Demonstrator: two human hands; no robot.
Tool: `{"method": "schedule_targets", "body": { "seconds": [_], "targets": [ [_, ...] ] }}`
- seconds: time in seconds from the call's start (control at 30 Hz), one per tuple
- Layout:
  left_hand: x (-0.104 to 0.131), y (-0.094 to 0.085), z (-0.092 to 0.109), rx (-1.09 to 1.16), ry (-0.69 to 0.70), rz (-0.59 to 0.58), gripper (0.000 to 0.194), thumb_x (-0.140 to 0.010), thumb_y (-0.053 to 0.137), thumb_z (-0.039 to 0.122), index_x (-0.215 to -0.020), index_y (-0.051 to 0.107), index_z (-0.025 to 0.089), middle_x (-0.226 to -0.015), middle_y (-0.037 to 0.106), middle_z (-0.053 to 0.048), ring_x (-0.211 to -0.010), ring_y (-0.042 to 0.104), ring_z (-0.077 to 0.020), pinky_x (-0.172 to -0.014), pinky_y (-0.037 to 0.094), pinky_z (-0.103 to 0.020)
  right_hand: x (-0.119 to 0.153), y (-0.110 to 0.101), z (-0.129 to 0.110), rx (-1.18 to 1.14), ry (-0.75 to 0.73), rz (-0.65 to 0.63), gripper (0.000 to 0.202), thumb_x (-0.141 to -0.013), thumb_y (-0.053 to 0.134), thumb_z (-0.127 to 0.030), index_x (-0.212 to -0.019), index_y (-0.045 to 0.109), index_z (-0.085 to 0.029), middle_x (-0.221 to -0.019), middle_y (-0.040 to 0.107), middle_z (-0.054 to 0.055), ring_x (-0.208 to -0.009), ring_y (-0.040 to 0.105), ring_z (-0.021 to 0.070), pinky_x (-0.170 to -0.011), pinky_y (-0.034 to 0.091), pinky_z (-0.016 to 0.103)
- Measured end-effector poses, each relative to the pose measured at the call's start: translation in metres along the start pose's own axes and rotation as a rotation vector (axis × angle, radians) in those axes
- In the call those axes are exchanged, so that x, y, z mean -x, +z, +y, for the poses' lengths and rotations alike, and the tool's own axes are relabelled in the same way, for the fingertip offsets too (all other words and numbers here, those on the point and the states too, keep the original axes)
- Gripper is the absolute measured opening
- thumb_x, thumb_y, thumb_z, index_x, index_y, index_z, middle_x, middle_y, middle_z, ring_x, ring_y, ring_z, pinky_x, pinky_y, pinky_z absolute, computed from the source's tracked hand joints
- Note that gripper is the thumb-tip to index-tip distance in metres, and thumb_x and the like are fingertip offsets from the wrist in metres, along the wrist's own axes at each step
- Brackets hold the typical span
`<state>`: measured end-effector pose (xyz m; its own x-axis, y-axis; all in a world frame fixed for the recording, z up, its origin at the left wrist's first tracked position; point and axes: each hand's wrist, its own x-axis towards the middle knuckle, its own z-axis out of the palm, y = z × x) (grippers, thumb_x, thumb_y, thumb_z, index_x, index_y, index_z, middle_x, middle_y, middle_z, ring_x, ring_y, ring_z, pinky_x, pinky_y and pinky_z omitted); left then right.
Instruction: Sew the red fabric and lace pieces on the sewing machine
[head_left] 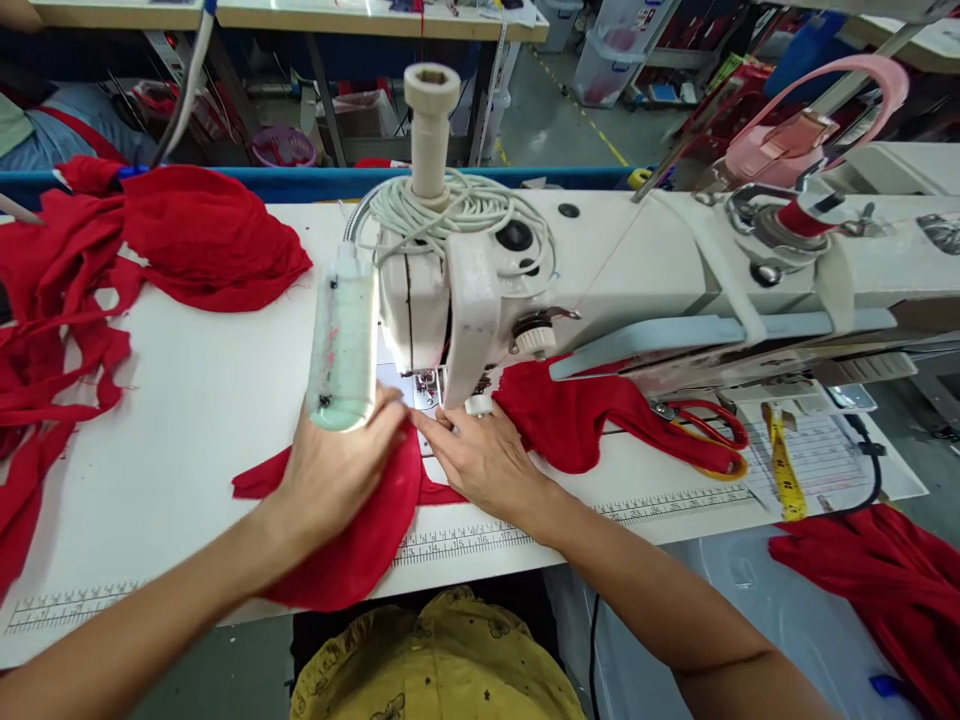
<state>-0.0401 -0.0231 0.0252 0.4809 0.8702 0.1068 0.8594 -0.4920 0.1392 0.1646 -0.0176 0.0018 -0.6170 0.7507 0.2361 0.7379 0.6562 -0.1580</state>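
Fabric: soft red knit piece (pixel 360 540), curved edge, flat on the white tabletop (pixel 195 420) near you, under the needle.
Left hand (pixel 330 475): your palm is spread flat, pressing the cloth; grip open, clasping nothing.
Right hand (pixel 480 460): fingers extended, tips pinning the cloth by the presser foot (pixel 427 385).
Machine: glossy cream sewing machine (pixel 480 270), far centre.
Scissors: red-handled scissors (pixel 705 425), right.
Pile: crumpled red scraps (pixel 150 250), far left.

Head cam; looks down, close in
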Motion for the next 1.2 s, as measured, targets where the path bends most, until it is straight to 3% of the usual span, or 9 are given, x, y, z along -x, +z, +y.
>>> {"method": "schedule_targets", "body": {
  "seconds": [0.1,0.2,0.27,0.37,0.57,1.0,1.2],
  "targets": [
    [0.023,0.007,0.016,-0.055,0.098,0.095,0.036,-0.105,0.034,0.03,-0.128,0.057,0.013,-0.133,0.062,-0.014,-0.122,0.056,-0.0329,-0.111,0.026,-0.062,0.0,-0.002,0.0,-0.003,-0.005,0.002,0.044,-0.092,0.051,-0.007,-0.134,0.059,-0.019,-0.081,0.06,0.008,-0.083,0.051,0.0252,-0.071,0.033,0.038],
    [0.028,0.016,0.017,-0.085,0.125,0.184,0.034,-0.104,0.045,0.033,-0.131,0.057,0.016,-0.137,0.06,-0.012,-0.122,0.057,-0.0338,-0.115,0.007,-0.071,0.001,-0.003,0.004,0.001,0.006,0.066,0.036,-0.094,0.05,-0.01,-0.127,0.063,-0.02,-0.079,0.057,0.007,-0.083,0.05,0.0249,-0.073,0.032,0.038],
    [0.022,0.02,0.013,-0.072,0.126,0.199,0.032,-0.103,0.047,0.031,-0.129,0.06,0.018,-0.134,0.062,-0.01,-0.119,0.059,-0.0329,-0.115,0.004,-0.072,0.002,-0.003,0.008,0.006,0.025,0.159,0.024,-0.097,0.049,-0.014,-0.105,0.071,-0.019,-0.078,0.055,0.007,-0.083,0.05,0.024,-0.074,0.033,0.037],
    [0.011,0.022,0.006,-0.062,0.137,0.203,0.032,-0.102,0.048,0.029,-0.128,0.063,0.018,-0.129,0.065,-0.011,-0.116,0.06,-0.0329,-0.114,0.001,-0.073,0.003,-0.003,0.013,-0.012,0.059,0.283,0.029,-0.096,0.05,-0.014,-0.071,0.065,-0.017,-0.077,0.054,0.007,-0.078,0.049,0.0204,-0.071,0.033,0.034],
    [0.004,0.028,0.001,-0.04,0.129,0.225,0.035,-0.102,0.049,0.029,-0.133,0.061,0.017,-0.117,0.07,-0.013,-0.121,0.058,-0.0354,-0.114,0.006,-0.072,0.003,-0.003,0.016,-0.071,0.094,0.361,0.03,-0.093,0.05,-0.009,-0.065,0.059,-0.017,-0.075,0.053,0.005,-0.073,0.047,0.0181,-0.067,0.036,0.032],
    [0.005,0.033,-0.003,-0.038,0.068,0.181,0.038,-0.103,0.047,0.03,-0.138,0.057,0.02,-0.128,0.065,-0.012,-0.115,0.059,-0.0336,-0.108,0.024,-0.072,0.002,0.001,0.016,-0.101,0.108,0.372,0.028,-0.09,0.048,-0.007,-0.065,0.053,-0.018,-0.075,0.056,0.004,-0.07,0.049,0.0175,-0.065,0.035,0.033],
    [0.004,0.037,-0.008,-0.066,0.115,0.188,0.039,-0.102,0.047,0.032,-0.137,0.058,0.02,-0.128,0.065,-0.012,-0.115,0.058,-0.0343,-0.106,0.031,-0.069,0.001,-0.008,0.015,-0.217,0.104,0.433,0.015,-0.094,0.05,-0.014,-0.082,0.059,-0.018,-0.083,0.062,0.006,-0.079,0.057,0.0211,-0.071,0.042,0.035]
  ]
}}
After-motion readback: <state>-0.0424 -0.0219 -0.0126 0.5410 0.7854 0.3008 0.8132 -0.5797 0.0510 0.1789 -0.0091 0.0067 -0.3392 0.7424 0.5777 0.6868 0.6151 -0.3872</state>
